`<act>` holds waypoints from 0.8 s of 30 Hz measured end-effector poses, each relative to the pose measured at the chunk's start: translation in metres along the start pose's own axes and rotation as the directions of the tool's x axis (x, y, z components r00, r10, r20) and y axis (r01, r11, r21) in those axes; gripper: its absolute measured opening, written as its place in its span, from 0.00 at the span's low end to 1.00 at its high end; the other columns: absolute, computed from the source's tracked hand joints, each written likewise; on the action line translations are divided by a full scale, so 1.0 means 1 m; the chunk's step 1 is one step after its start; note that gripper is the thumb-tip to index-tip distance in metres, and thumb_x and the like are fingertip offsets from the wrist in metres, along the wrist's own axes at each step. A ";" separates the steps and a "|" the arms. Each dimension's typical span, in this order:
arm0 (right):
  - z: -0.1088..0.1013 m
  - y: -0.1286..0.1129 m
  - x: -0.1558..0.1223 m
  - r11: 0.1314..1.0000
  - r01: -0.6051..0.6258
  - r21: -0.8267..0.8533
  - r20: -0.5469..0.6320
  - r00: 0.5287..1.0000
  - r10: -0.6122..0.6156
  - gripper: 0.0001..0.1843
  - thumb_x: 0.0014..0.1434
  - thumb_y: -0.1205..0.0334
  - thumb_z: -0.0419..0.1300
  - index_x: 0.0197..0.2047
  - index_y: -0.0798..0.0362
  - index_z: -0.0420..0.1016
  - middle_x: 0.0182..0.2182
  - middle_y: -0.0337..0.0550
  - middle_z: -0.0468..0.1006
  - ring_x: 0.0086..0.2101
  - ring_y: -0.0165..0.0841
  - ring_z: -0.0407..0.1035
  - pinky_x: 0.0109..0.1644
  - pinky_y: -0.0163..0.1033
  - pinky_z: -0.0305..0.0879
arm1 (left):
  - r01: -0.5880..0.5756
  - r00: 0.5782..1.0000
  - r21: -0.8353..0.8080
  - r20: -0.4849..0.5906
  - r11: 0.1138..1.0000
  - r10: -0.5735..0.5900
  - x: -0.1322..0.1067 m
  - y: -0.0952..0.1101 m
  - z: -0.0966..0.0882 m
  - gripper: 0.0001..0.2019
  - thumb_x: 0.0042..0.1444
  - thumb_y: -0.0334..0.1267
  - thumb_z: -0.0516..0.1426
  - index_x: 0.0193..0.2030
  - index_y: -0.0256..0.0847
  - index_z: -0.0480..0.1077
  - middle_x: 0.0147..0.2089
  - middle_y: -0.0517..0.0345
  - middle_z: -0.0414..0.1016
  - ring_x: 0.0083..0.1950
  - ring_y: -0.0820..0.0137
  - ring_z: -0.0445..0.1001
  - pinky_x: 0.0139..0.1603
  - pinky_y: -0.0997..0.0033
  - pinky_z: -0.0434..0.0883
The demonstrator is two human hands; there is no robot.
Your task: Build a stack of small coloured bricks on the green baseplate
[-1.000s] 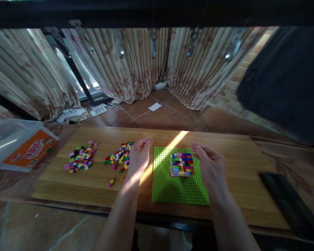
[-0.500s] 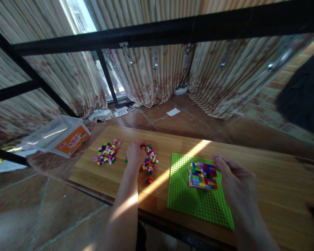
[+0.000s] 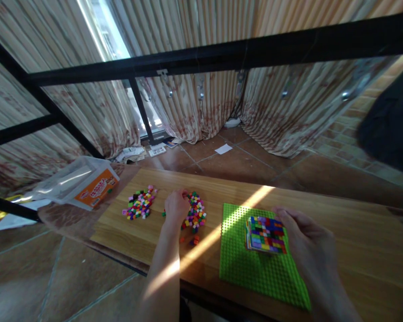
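The left hand is curled, fingertips down in the nearer pile of small bricks; whether it pinches one I cannot tell. The right hand cups the multicoloured brick block on the green baseplate, near the surface's front edge. A second pile lies toward the left edge.
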State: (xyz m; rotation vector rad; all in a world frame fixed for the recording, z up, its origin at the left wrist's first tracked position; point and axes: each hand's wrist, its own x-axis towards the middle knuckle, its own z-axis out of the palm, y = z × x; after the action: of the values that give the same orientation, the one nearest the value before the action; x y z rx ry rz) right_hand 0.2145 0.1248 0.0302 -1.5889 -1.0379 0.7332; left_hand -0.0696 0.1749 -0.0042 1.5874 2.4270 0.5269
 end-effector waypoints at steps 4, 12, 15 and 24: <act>0.000 0.002 0.001 1.000 -0.003 -0.012 0.003 1.000 0.003 0.14 0.49 0.52 0.64 0.34 0.52 0.83 0.33 0.45 0.84 0.32 0.39 0.77 0.36 0.40 0.73 | 0.028 0.999 0.005 0.021 1.000 -0.028 0.000 0.001 -0.005 0.15 0.59 0.31 0.51 0.46 0.44 0.77 0.46 0.52 0.81 0.51 0.63 0.76 0.50 0.67 0.69; 0.000 -0.001 0.001 0.999 0.029 -0.038 0.008 1.000 -0.029 0.12 0.50 0.53 0.64 0.33 0.52 0.83 0.31 0.44 0.84 0.31 0.38 0.78 0.35 0.39 0.73 | 0.042 0.996 0.024 0.083 0.999 -0.044 -0.005 -0.006 -0.019 0.10 0.56 0.32 0.55 0.40 0.43 0.77 0.42 0.53 0.81 0.45 0.65 0.77 0.44 0.70 0.69; 0.000 -0.001 0.000 0.999 0.026 -0.038 0.012 1.000 -0.025 0.13 0.50 0.52 0.64 0.33 0.51 0.83 0.31 0.44 0.84 0.32 0.39 0.78 0.36 0.40 0.73 | -0.005 0.997 0.033 0.077 0.999 0.002 -0.009 -0.004 -0.017 0.09 0.56 0.33 0.55 0.38 0.42 0.77 0.41 0.52 0.80 0.44 0.65 0.76 0.43 0.69 0.69; 0.001 0.002 0.001 0.996 0.009 -0.086 0.007 1.000 -0.008 0.14 0.51 0.51 0.63 0.34 0.51 0.83 0.33 0.44 0.84 0.34 0.41 0.78 0.39 0.42 0.72 | -0.018 0.999 0.058 0.031 0.998 0.017 -0.010 0.002 -0.011 0.10 0.53 0.31 0.56 0.40 0.43 0.77 0.44 0.50 0.80 0.48 0.61 0.75 0.46 0.65 0.68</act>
State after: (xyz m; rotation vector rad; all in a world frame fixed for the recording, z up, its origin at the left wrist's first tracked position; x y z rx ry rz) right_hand 0.2148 0.1258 0.0285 -1.6554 -1.0927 0.6963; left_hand -0.0677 0.1643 0.0062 1.6290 2.4300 0.4352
